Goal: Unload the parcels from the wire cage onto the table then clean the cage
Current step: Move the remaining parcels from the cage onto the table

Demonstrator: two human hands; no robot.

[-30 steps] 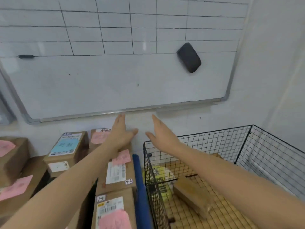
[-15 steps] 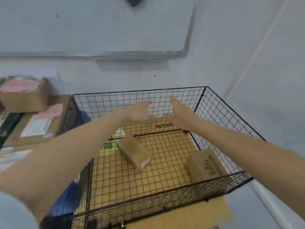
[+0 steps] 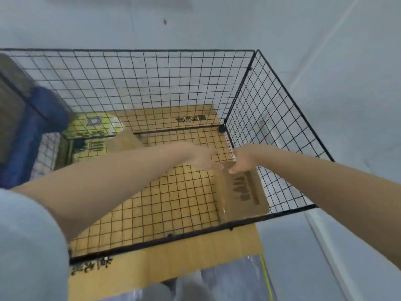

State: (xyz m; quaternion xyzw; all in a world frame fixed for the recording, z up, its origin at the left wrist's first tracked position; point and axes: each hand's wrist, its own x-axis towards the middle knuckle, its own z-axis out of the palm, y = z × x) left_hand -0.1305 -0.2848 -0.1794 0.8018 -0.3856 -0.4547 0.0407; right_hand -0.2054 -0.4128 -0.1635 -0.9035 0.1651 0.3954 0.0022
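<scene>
Half a second ago both hands hung spread above the middle of the black wire cage (image 3: pixel 130 50); now they have dropped inside it and come together on the brown cardboard parcel with dark print (image 3: pixel 244 193), which lies on the cage floor in the near right corner, against the right-hand mesh. The right hand (image 3: pixel 244 160) sits on the parcel's far end with its fingers (image 3: pixel 237 169) curled over that edge. The left hand (image 3: pixel 202 159) reaches across from the cage's left side, its fingers laid fairly straight against the parcel's far left corner. Through the motion blur I cannot be sure the left hand has any real purchase yet. The parcel looks flat on the floor, not yet lifted.

So the unloading has reached this parcel's pick-up. A second plain brown parcel (image 3: pixel 125 141) waits nearer the cage's back left, partly hidden by the left forearm, so at least two remain before cleaning. The table is out of view.
</scene>
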